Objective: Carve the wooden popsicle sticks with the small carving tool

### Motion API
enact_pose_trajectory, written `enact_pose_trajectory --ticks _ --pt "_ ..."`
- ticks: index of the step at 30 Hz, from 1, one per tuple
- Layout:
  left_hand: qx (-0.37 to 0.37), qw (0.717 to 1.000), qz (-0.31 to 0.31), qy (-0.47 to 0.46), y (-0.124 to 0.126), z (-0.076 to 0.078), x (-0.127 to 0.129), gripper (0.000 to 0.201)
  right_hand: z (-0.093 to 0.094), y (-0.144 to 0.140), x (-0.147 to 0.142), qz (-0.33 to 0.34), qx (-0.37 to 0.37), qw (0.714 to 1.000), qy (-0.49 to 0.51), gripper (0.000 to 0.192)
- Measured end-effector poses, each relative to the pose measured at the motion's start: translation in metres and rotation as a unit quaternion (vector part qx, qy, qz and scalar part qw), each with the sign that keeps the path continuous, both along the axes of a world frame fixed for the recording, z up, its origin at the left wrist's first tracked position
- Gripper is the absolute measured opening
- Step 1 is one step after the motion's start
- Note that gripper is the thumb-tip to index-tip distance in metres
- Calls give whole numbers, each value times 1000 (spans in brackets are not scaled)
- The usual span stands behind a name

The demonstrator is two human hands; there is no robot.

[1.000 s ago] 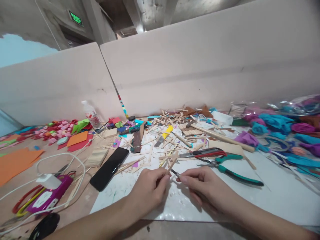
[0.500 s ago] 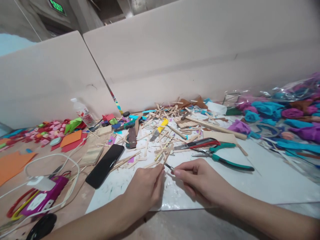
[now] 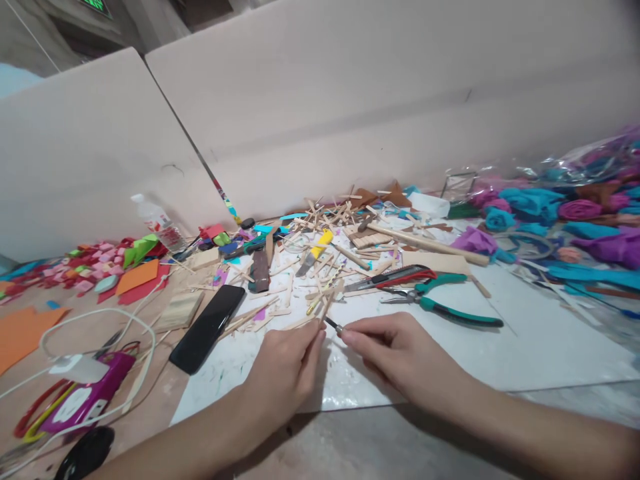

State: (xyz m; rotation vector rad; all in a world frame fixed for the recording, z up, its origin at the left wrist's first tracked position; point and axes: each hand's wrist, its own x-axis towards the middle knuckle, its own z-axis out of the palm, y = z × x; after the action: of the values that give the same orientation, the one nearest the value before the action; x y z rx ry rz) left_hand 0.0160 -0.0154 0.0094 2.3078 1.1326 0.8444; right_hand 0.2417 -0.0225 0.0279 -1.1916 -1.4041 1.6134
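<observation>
Over the front of the white board (image 3: 540, 347), my left hand (image 3: 287, 367) pinches a thin wooden stick (image 3: 327, 307) that slants up from the fingertips. My right hand (image 3: 405, 357) is closed round a slim tool (image 3: 333, 324) with a dark narrow tip and a metal collar; its handle is hidden in the fingers. The tip points left at the stick, close by my left fingertips; whether it touches, I cannot tell. Just beyond my right hand lie green-handled pliers (image 3: 450, 310) and a red-and-black utility knife (image 3: 393, 277).
A black phone (image 3: 207, 328) lies left of my hands. Behind are scattered wooden sticks (image 3: 333, 217), a yellow-handled knife (image 3: 320, 247) and a hammer (image 3: 430, 243). A purple power strip (image 3: 90, 393) with a white cable stands at left. Coloured crepe paper (image 3: 580, 210) fills the right.
The view has shifted slightly. The tool in my right hand has turned a little, its tip now pointing more to the upper left. Both hands keep their hold.
</observation>
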Motion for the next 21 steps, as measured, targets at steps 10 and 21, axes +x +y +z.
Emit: enact_pose_trajectory --ticks 10,21 --pt "-162 982 9 -101 0 15 2 47 -7 16 10 51 -59 994 74 56" --pt "-335 912 -18 -237 4 11 2 46 1 19 22 16 -12 999 50 55"
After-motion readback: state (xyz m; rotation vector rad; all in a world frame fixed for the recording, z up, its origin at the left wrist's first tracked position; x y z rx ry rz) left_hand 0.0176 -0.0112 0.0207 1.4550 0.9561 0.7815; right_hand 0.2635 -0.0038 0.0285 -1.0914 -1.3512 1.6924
